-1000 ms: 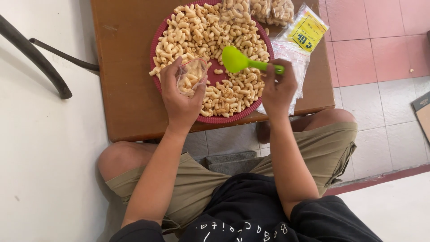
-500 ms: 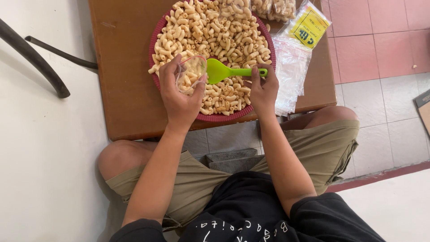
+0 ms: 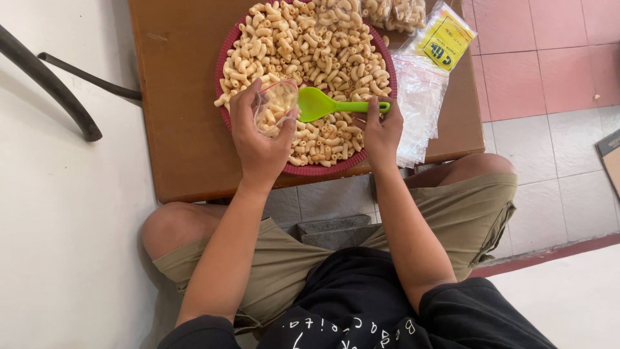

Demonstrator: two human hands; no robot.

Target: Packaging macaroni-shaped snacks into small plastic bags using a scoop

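The left hand's grip (image 3: 258, 139) is clamped around a small clear plastic bag (image 3: 276, 106), fingers curled round its sides so the mouth stays open toward three o'clock; pale elbow-shaped pasta pieces already show through its film. The right hand's grip (image 3: 381, 132) is pinched shut on the handle end of a lime-green scoop (image 3: 323, 103), whose bowl points toward nine o'clock and sits just at the bag's mouth, touching or nearly touching it; I cannot tell which.

Both bag and scoop hang over the lower part of a round red tray (image 3: 223, 61) heaped with the loose pasta (image 3: 303, 45), which fills most of it. The tray rests on a brown wooden tabletop (image 3: 174, 129). At two o'clock from the scoop lies a stack of empty clear bags (image 3: 418, 97) with a yellow-labelled packet (image 3: 444, 39) on top, and at twelve o'clock, by the tray's far rim, filled bags of pasta (image 3: 394, 13) are partly in view.

The risk, as I judge it, is at the mouth: the bag is soft and held by one hand only, so if it sags or the scoop tips off-centre, pieces would spill past it. Those falling near six o'clock could roll over the tray's near rim, which reaches the tabletop's edge, and drop to the tiled floor (image 3: 549, 148).
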